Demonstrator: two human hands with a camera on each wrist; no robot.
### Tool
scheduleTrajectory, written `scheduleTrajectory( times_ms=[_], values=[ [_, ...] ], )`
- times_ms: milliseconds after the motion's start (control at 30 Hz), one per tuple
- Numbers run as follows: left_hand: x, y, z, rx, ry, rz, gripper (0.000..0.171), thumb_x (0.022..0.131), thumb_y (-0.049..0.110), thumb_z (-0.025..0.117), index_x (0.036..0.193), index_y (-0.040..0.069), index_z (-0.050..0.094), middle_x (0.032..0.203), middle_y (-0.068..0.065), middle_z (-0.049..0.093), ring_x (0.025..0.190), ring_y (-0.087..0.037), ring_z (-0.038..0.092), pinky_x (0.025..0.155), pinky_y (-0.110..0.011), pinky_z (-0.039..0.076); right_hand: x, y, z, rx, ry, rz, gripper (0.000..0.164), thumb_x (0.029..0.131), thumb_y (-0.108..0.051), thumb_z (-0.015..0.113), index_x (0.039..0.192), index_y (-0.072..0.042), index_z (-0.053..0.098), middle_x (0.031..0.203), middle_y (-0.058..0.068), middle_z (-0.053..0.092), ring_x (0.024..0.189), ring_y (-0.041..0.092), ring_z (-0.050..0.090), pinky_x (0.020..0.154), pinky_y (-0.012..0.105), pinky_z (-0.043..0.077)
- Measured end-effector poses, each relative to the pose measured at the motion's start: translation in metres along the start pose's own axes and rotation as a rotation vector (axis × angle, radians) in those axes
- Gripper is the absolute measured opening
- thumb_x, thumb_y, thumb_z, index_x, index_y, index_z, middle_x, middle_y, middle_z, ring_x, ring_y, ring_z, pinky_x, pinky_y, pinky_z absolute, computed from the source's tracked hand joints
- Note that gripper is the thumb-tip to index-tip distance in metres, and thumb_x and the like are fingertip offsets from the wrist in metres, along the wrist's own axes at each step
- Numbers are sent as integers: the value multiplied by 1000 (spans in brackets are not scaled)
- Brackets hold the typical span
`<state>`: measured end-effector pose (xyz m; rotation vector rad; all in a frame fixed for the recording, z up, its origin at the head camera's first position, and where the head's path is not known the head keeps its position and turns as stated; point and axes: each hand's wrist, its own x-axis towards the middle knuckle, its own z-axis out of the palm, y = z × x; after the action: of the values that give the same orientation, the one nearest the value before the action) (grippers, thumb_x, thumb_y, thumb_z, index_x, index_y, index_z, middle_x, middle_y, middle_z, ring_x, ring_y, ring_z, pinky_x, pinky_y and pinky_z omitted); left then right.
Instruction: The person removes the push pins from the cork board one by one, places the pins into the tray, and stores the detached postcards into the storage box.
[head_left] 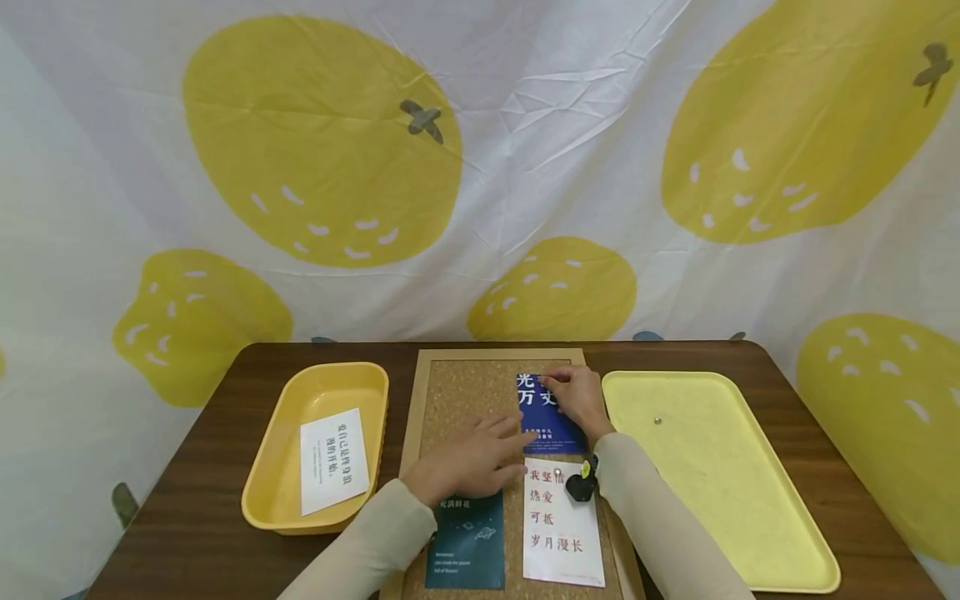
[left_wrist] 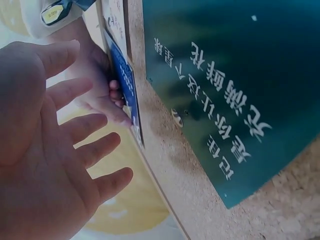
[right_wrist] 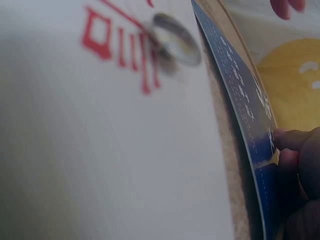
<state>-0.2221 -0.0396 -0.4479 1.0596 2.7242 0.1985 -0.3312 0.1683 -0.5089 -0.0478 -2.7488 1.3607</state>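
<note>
A cork board with a wooden frame bears several printed cards. My right hand is at the upper part of a blue card with white lettering. Its fingers are bent and a fingertip touches the card; whether something small is between them is hidden. My left hand is spread over the board, its fingertips near the blue card's left edge and its palm above a dark green card. A metal thumbtack shows at the green card's edge. Below the blue card is a white card with red lettering, with a thumbtack in it.
Left of the board, a yellow-orange basket contains a white card. A pale yellow tray lies on the right with a small metal thumbtack on it. A patterned cloth hangs behind the dark wooden table.
</note>
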Motion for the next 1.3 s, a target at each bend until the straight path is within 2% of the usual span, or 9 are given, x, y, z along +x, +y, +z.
scheduleTrajectory(
  times_ms=[233, 500, 667, 867, 1300],
  values=[
    [6, 4, 1, 10, -20, -33, 54, 103, 43, 47, 155, 29, 36, 163, -4, 27, 150, -24, 24, 121, -49, 22, -1, -2, -1, -8, -2, 2, 18, 93, -21, 70, 104, -8, 78, 91, 12, 74, 53, 12, 60, 46, 23, 50],
    [15, 7, 6, 47, -62, -65, 56, 103, 47, 44, 156, 34, 30, 165, -2, 22, 152, -23, 20, 122, -47, 20, -1, -1, 0, -11, 5, -8, 17, 93, -21, 71, 102, -8, 78, 88, 12, 74, 50, 11, 59, 45, 23, 50],
    [21, 7, 8, 73, -83, -53, 56, 104, 47, 42, 157, 35, 27, 165, -2, 20, 152, -23, 18, 122, -46, 20, 0, 0, 0, -12, 12, -27, 17, 92, -20, 72, 102, -8, 78, 86, 11, 74, 49, 10, 58, 44, 23, 48],
    [30, 6, 13, 124, -114, -57, 56, 104, 49, 40, 157, 37, 24, 166, 0, 18, 153, -21, 15, 122, -44, 20, -1, 0, 0, -4, 8, -28, 19, 92, -20, 71, 106, -8, 78, 91, 12, 75, 50, 11, 58, 44, 23, 48],
    [37, 3, 16, 96, -159, -77, 58, 102, 53, 40, 157, 40, 23, 166, 2, 16, 153, -19, 11, 123, -42, 17, -1, 1, 0, 22, -3, -16, 19, 90, -18, 74, 106, -9, 79, 93, 13, 75, 48, 9, 58, 44, 22, 48]
  ],
)
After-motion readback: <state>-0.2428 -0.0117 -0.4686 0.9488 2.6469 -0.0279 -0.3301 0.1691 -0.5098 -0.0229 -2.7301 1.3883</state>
